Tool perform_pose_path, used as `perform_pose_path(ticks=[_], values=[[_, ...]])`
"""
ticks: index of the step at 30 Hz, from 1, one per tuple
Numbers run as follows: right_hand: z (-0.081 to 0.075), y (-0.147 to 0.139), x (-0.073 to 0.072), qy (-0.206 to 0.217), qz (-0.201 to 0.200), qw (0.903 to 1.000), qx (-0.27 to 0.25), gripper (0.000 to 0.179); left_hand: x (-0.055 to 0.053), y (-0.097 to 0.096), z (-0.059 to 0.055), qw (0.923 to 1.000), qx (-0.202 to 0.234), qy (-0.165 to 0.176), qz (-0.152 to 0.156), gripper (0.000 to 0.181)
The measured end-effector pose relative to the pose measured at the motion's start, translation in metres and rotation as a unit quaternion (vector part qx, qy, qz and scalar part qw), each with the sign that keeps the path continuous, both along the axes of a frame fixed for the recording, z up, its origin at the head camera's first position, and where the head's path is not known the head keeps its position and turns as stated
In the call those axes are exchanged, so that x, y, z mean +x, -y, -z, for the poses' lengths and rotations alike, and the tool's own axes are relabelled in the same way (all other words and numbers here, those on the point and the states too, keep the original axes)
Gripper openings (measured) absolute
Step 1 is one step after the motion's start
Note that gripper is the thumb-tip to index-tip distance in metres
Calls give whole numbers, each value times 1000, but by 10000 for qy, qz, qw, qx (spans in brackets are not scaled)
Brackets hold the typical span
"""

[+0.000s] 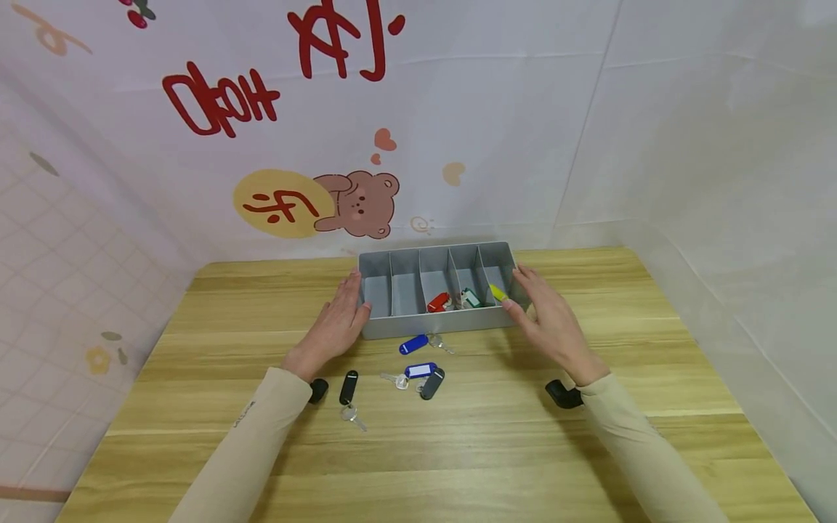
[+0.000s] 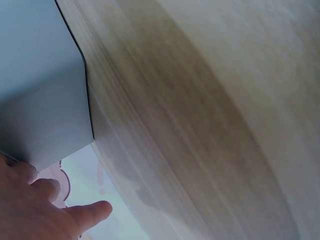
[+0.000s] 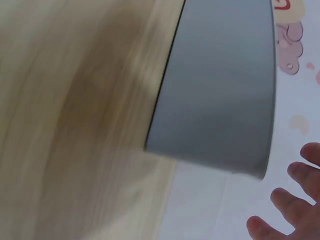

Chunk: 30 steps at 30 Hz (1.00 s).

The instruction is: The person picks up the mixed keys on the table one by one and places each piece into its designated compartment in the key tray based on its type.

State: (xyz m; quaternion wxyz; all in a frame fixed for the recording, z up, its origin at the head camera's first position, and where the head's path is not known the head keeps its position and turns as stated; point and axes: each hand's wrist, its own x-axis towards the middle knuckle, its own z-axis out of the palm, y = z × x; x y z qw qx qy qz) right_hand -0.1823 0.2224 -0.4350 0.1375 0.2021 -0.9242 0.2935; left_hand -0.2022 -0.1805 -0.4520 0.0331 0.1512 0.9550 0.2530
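The gray 5-compartment tray (image 1: 418, 325) sits upright on the table (image 1: 490, 457).

Grey tray (image 3: 215, 90) only partly in frame in both wrist views

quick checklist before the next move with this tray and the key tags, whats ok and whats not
1. Left hand at the left end of the tray: ok.
2. Right hand at its right end: ok.
3. Red tag, green tag and yellow tag in separate compartments: ok, third, fourth and fifth from the left.
4. All tags inside: not ok, two blue tags and two dark tags lie on the table.
5. Key on the yellow tag: cannot tell, none shows.
6. Hold firm enough to lift the tray: cannot tell.
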Motion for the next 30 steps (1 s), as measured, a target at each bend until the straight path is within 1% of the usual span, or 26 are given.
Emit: perform_pose_path(ticks=[7, 11, 15, 21, 24, 30], values=[[12, -13, -8, 433, 61, 9989, 187, 74, 0, 0, 2, 9999, 93, -45, -20, 71], [18, -15, -13, 660, 11, 9971, 366, 78, 2, 0, 2, 9999, -20, -68, -75, 73], [21, -16, -15, 830, -57, 9954, 476, 80, 3, 0, 2, 9997, -153, -135, -141, 79], [21, -15, -15, 925, -129, 9942, 531, 79, 5, 1, 3, 9990, -151, -370, -181, 85], [21, -14, -15, 932, -142, 9940, 549, 79, 8, 4, 2, 9988, -110, -455, -169, 83], [19, -12, -14, 1030, -130, 9933, 508, 80, 19, 10, -6, 9973, -16, -738, 10, 78]])
